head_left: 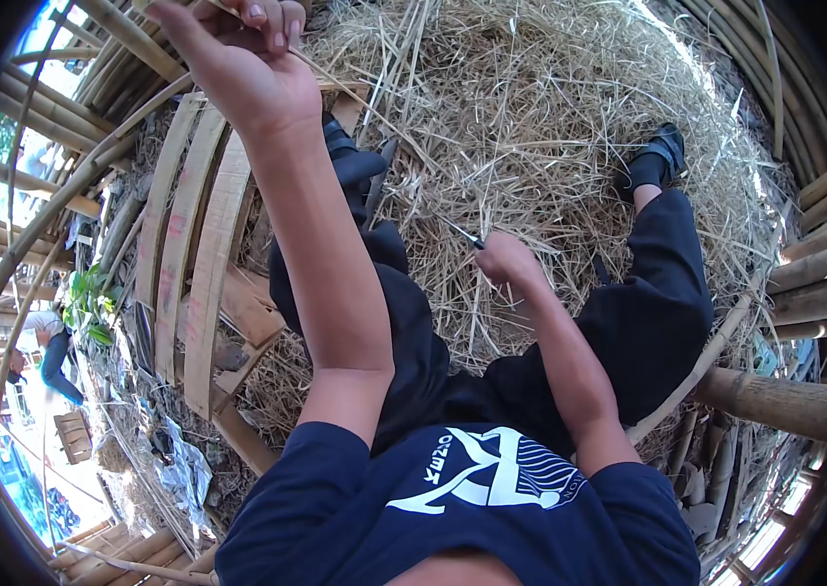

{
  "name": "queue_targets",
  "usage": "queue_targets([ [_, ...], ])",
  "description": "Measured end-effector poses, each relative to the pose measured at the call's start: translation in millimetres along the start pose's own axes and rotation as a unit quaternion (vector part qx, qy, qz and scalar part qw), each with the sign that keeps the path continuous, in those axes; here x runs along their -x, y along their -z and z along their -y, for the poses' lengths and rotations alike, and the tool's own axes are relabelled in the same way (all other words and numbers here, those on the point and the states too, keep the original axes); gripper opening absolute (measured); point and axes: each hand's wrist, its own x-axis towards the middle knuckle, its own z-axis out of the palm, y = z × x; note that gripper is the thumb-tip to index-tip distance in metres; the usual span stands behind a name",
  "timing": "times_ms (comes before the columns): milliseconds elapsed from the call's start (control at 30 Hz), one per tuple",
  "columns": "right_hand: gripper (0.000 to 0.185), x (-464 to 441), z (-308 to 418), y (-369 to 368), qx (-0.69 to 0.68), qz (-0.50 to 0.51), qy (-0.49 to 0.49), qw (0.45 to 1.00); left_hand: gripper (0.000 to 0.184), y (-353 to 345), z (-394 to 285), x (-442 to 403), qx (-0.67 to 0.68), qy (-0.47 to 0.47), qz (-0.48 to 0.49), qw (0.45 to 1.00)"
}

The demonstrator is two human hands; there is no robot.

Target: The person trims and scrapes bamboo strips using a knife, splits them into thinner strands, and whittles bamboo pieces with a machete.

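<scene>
My left hand [255, 83] is raised at the upper left, its fingers closed on a thin pale strip [350, 90], which looks like split bamboo. The strip slants down to the right over the straw. Lower and nearer my body, my right hand [506, 261] is wrapped around the dark handle of a knife [459, 231]. Its narrow blade points up and left, apart from the strip. Loose pale shavings and straw [530, 127] cover the ground between my outstretched legs.
Wooden slats [215, 264] stand close on the left beside my leg. Bamboo poles [809, 278] form the right side, and a thick bamboo pole [775, 402] juts in. Beyond the left bamboo bars is another person [54, 356] near a green plant [89, 305].
</scene>
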Motion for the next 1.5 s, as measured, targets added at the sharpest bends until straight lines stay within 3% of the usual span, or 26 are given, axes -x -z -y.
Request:
queue_targets([
  [133,0.034,13,-9,36,0.0,-0.017,0.0,1.0,0.033,4,6,-6,-0.042,-0.008,0.025,0.999],
  [367,0.036,33,-16,78,0.017,-0.058,-0.026,0.998,0.039,-2,8,1,-0.098,-0.024,-0.004,0.995],
  [433,0.042,35,-10,78,-0.063,-0.148,-0.027,0.987,0.048,-9,5,7,-0.151,0.014,-0.018,0.988],
  [633,0.053,24,7,75,-0.178,-0.211,-0.019,0.961,0.057,-20,-26,10,-0.218,-0.048,-0.032,0.974],
  [700,0.048,6,7,66,-0.327,-0.203,-0.052,0.921,0.057,-30,-52,14,-0.242,-0.071,-0.054,0.966],
  [733,0.049,-1,6,60,-0.409,-0.194,-0.019,0.892,0.058,-30,-63,14,-0.222,-0.088,-0.051,0.97],
  [800,0.048,-9,7,55,-0.472,-0.166,-0.022,0.866,0.058,-28,-86,16,-0.181,-0.119,-0.056,0.975],
  [833,0.048,-10,9,55,-0.529,-0.135,-0.026,0.837,0.057,-22,-96,17,-0.169,-0.146,-0.014,0.975],
  [900,0.047,-13,12,54,-0.571,-0.119,-0.021,0.812,0.056,-12,-117,15,-0.107,-0.114,0.046,0.987],
  [1000,0.025,-16,16,54,-0.753,-0.088,0.056,0.65,0.06,3,-134,14,-0.002,-0.082,0.034,0.996],
  [1033,0.025,-15,18,57,-0.754,-0.088,0.059,0.648,0.06,12,-142,12,0.049,-0.063,0.054,0.995],
  [1100,0.018,-11,19,63,-0.848,-0.058,0.063,0.523,0.055,21,-153,14,0.107,-0.06,0.044,0.991],
  [1200,0.014,-2,18,74,-0.852,-0.045,0.113,0.509,0.052,49,-167,10,0.128,-0.07,0.105,0.984],
  [1267,0.012,5,20,81,-0.86,-0.055,0.127,0.492,0.048,66,-178,7,-0.036,-0.133,0.012,0.99],
  [1300,0.012,9,21,84,-0.86,-0.055,0.128,0.491,0.048,58,-176,10,-0.036,-0.133,0.013,0.99],
  [1333,0.012,15,23,88,-0.857,-0.077,0.137,0.491,0.046,49,-173,15,-0.217,-0.19,-0.155,0.945],
  [1367,0.013,20,26,92,-0.853,-0.098,0.146,0.491,0.052,43,-172,18,-0.382,-0.235,-0.313,0.837],
  [1400,0.013,24,27,95,-0.852,-0.103,0.161,0.488,0.062,63,-179,27,-0.554,-0.239,-0.344,0.719],
  [1433,0.014,27,28,97,-0.849,-0.106,0.166,0.491,0.065,75,-177,38,-0.638,-0.243,-0.418,0.599],
  [1500,0.016,35,32,101,-0.827,-0.118,0.189,0.515,0.062,93,-194,70,-0.722,-0.282,-0.354,0.523],
])
